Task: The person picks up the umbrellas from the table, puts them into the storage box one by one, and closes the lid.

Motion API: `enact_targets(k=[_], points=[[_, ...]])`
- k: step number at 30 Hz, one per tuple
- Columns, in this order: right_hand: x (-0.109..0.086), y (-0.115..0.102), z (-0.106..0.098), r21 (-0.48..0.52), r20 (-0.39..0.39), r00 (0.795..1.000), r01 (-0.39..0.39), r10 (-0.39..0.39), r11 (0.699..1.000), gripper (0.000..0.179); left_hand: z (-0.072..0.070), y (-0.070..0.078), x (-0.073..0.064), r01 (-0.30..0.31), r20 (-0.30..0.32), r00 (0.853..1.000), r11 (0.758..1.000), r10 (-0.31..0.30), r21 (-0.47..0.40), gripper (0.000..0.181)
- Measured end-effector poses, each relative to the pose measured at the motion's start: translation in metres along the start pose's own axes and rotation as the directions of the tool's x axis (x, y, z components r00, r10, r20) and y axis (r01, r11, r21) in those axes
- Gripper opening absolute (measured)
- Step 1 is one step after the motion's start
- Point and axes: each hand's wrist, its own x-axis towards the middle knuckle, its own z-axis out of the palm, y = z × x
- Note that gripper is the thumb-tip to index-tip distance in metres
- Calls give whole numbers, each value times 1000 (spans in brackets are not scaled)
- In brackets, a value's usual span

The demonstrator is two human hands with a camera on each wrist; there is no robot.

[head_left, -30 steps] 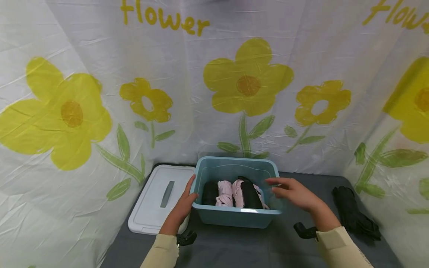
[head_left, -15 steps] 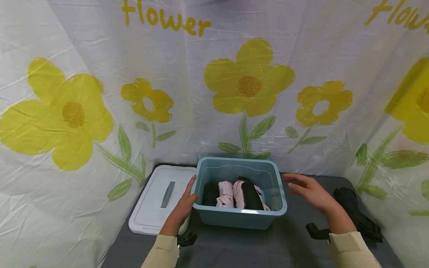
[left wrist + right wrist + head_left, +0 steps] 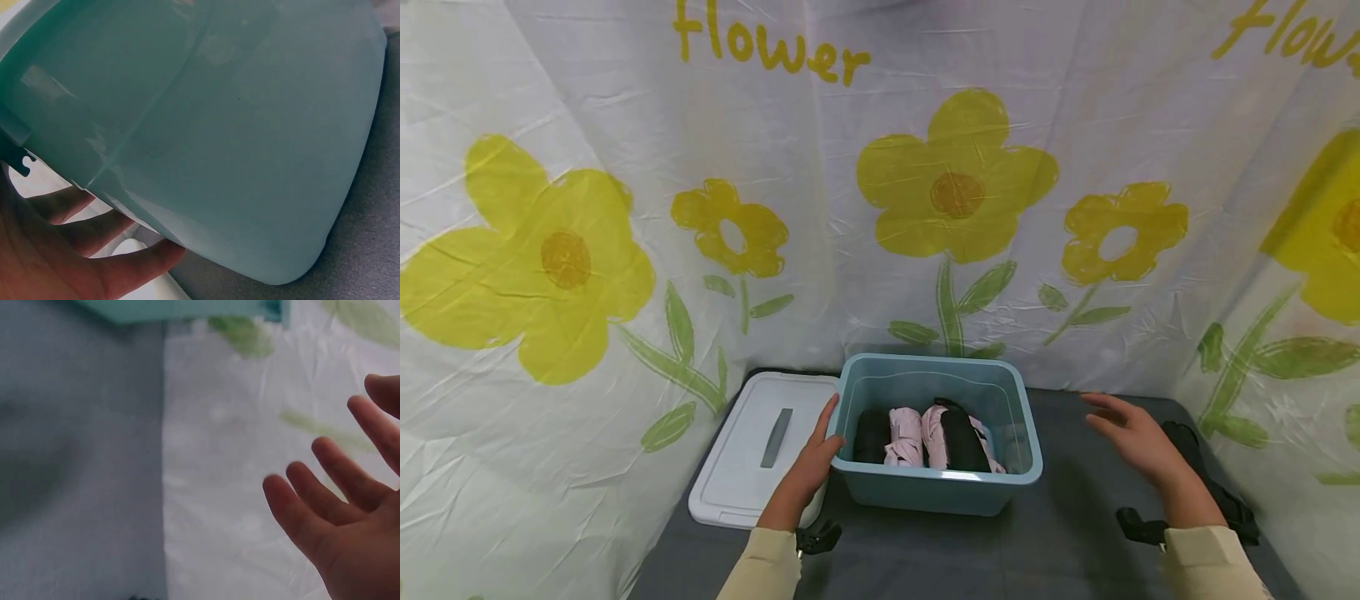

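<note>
A blue-green plastic bin (image 3: 925, 492) stands on the dark table, with rolled black and pink bundles that look like folded umbrellas (image 3: 905, 433) inside. My left hand (image 3: 808, 467) rests along the bin's left side, its thumb near the front corner. The left wrist view has the extended fingers (image 3: 134, 269) touching the wall's edge. Off to the right of the bin, my right hand (image 3: 1142, 446) hovers with loosely spread fingers and holds nothing. Beyond it lies a black folded umbrella (image 3: 1236, 510), partly hidden by the hand and forearm.
A white lid (image 3: 737, 458) with a grey handle lies left of the bin. Behind and beside the table (image 3: 925, 558) hangs a white curtain (image 3: 820, 292) printed with yellow flowers. The bin's back is close to the curtain.
My right hand has moved from above the bin's right rim out to the right, toward the black folded umbrella. The left hand stays at the bin's left side.
</note>
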Motion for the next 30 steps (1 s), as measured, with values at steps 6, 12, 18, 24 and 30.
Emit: enact_targets(k=[6,12,18,24,30], points=[[-1,21,-7,-85,-19,999,-50,48,995,68,-1,0,1,-15,0,1000,1000,15,-13,74],[-1,48,-15,-147,-66,996,-77,68,986,69,0,5,-1,-14,-5,1000,1000,14,-15,74],[-1,79,-20,-203,-125,990,-89,64,975,65,0,12,-1,-14,-7,1000,1000,14,-15,74],[3,110,-26,-242,-170,982,-118,77,963,63,-1,9,3,-16,-8,1000,1000,16,-6,72],[-2,132,-34,-223,-120,975,-212,189,952,66,1,1,3,-19,-9,1000,1000,19,5,72]])
